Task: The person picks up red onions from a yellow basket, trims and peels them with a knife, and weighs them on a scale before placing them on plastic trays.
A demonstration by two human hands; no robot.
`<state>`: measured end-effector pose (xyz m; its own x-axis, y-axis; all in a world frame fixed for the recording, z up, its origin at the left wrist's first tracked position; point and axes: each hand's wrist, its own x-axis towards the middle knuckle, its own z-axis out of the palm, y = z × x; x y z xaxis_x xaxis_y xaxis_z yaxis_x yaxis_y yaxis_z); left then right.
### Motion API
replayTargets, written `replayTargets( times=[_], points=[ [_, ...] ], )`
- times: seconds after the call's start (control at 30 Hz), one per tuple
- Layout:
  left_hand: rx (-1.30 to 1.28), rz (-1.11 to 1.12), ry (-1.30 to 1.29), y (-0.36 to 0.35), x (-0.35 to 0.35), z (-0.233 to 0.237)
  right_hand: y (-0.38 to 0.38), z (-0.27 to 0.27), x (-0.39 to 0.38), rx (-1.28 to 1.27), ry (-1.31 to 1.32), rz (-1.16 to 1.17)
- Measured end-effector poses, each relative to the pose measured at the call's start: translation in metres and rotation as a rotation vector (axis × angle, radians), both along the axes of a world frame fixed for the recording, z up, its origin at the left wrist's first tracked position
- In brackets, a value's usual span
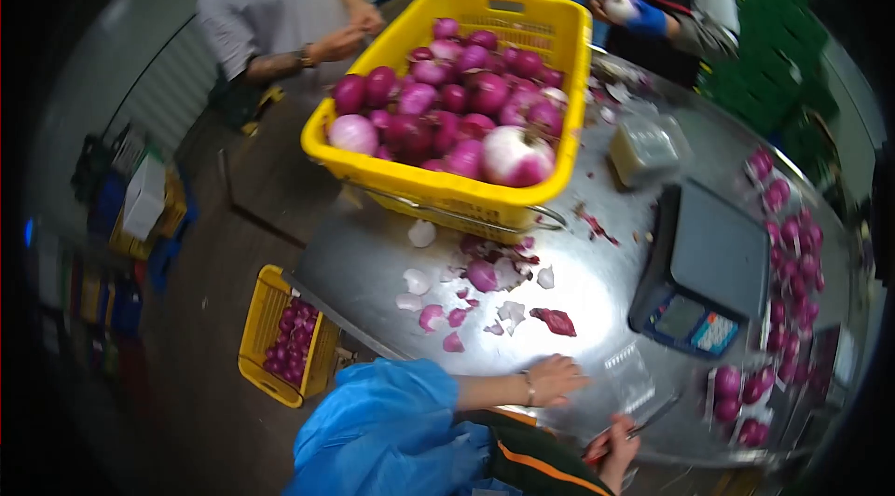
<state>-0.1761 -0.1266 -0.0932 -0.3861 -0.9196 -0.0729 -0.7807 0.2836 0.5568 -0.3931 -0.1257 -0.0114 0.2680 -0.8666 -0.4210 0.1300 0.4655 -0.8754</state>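
My left hand (557, 379) lies on the metal table with its fingers stretched out, holding nothing; a bracelet is on the wrist and a blue sleeve covers the forearm. Closed around a knife (656, 414) is my right hand (615, 445), at the near table edge, with the blade pointing away to the right. A clear plastic tray (630, 377) sits just right of my left hand. Beyond my hands are a dark red strip of onion skin (555, 322) and scattered onion peels (453, 317). A yellow crate (419, 202) full of red onions (452, 100) stands farther back.
A digital scale (713, 249) stands to the right, with packed onions (792, 254) along the table's right side. Stacked clear containers (643, 149) are behind it. A second yellow crate (256, 333) is on the floor, left. Two people stand across the table; one holds an onion (620, 7).
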Motion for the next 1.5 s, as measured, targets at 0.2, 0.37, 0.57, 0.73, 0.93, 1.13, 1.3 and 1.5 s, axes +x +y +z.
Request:
replayTargets(
  times=[0.2,0.37,0.57,0.73,0.93,1.13,1.3,1.5],
  points=[
    [-0.229,0.434,-0.156,0.080,0.125,0.010,-0.012,0.060,0.059,-0.062,0.491,0.655],
    [-0.488,0.656,-0.142,0.117,0.171,0.088,-0.008,0.040,0.115,-0.199,0.444,0.885],
    [-0.592,0.916,-0.332,0.181,0.254,0.165,-0.001,0.008,0.159,-0.167,0.410,1.062],
    [-0.743,1.096,-0.303,0.160,0.328,0.241,0.006,-0.015,0.171,-0.114,0.424,1.158],
    [-0.456,1.027,0.286,0.083,0.398,0.275,0.010,-0.037,0.178,-0.075,0.444,1.159],
    [-0.041,0.742,-0.305,-0.021,0.423,0.253,0.007,-0.067,0.179,-0.087,0.428,1.097],
    [0.454,0.684,-0.567,-0.065,0.408,0.222,-0.004,-0.020,0.207,-0.034,0.341,0.899],
    [0.264,0.897,-0.451,-0.061,0.398,0.202,-0.015,-0.029,0.228,0.001,0.300,0.624]
  ],
)
